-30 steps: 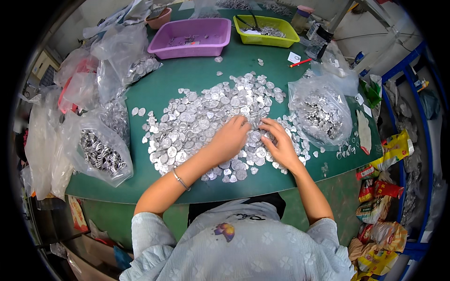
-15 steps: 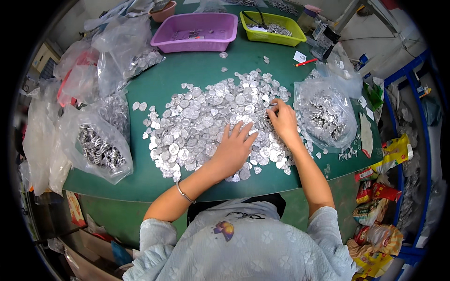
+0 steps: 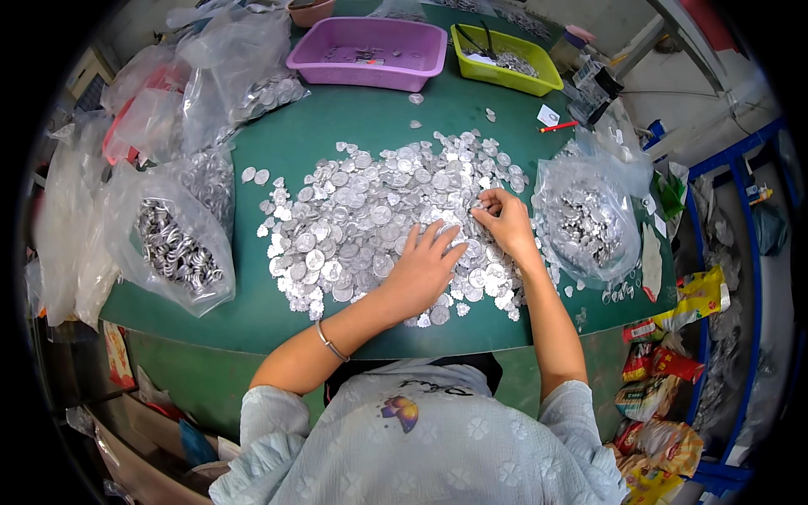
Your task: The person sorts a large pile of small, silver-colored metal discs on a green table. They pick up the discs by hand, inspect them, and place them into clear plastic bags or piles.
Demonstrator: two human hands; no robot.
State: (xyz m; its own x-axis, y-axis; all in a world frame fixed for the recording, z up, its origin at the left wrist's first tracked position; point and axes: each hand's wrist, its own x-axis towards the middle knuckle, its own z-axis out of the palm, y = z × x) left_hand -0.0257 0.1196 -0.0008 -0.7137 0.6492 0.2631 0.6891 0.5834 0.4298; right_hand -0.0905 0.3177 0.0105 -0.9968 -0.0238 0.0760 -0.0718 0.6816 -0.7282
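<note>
A wide heap of small flat silver metal pieces [image 3: 358, 206], some round and some scallop-edged, is spread over the green table [image 3: 278, 143]. My left hand [image 3: 419, 271] lies on the near middle of the heap, palm down with its fingers spread. Over the heap's right side is my right hand [image 3: 508, 227], with thumb and fingertips pinched together on a small silver metal piece [image 3: 479, 205]. Its exact shape is partly hidden by the fingers. To the right of that hand stands a clear plastic bag [image 3: 551, 189] of silver pieces.
Clear bags hold silver rings [image 3: 172, 252] at left. A purple basket [image 3: 370, 80] and a yellow-green basket [image 3: 513, 77] stand at the far side. Near them lie a red pen [image 3: 559, 127] and a white card [image 3: 548, 114]. Blue shelving [image 3: 715, 337] rises at right.
The whole view has shifted slightly. My right hand has moved a little nearer and its fingertips now pinch together on a silver piece. The left hand stays spread on the heap.
</note>
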